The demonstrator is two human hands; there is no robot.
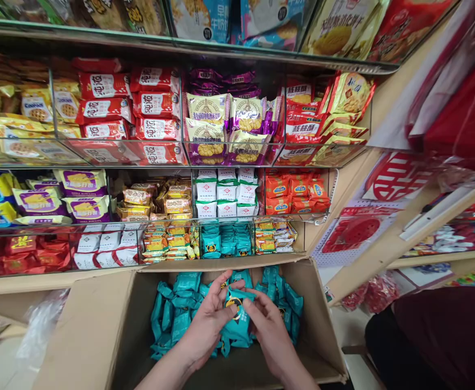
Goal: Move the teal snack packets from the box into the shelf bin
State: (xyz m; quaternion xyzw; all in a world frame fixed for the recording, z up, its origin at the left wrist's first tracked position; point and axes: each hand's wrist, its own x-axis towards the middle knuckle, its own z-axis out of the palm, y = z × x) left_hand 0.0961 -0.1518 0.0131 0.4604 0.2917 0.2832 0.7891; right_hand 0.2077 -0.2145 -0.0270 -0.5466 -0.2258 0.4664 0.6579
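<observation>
An open cardboard box sits low in front of me with several small teal snack packets heaped inside. Both my hands are down in the box over the heap. My left hand curls its fingers round a bunch of teal packets, and my right hand pinches the same bunch from the right side. The same kind of teal packets lies in a bin on the lowest shelf just above the box.
Glass-fronted shelves hold rows of biscuit and snack packs in red, purple, yellow, white and orange. A wooden shelf side slants at right. A person in dark clothes is at lower right. A clear plastic bag lies left.
</observation>
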